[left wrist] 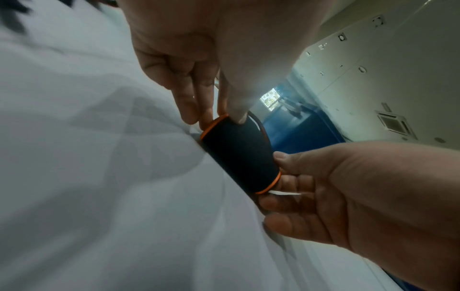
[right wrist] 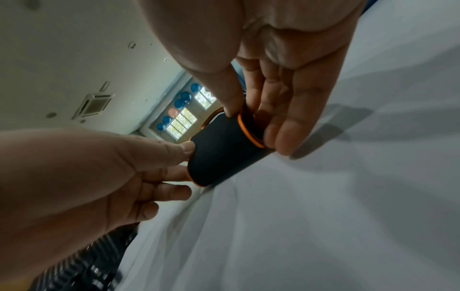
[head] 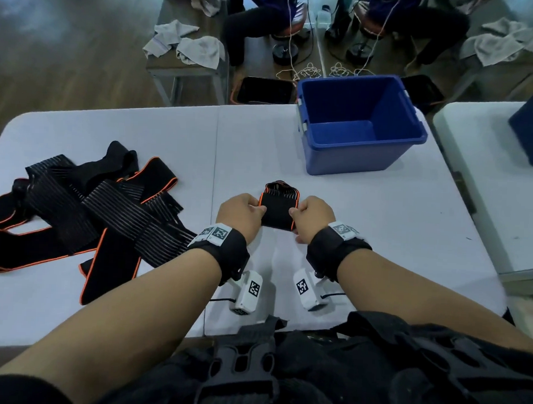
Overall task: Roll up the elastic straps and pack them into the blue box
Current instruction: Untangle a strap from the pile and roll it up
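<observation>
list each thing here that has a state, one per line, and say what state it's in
rolled strap: rolled up, lying on the table, gripped at both ends
left hand: grips the roll's left end
right hand: grips the roll's right end
loose straps: unrolled, piled crosswise
blue box: open, no lid on, nothing visible inside

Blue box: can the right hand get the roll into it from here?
Probably yes. The blue box stands open ahead of the right hand, with bare table between; both hands grip the rolled strap, so the left hand must release.
</observation>
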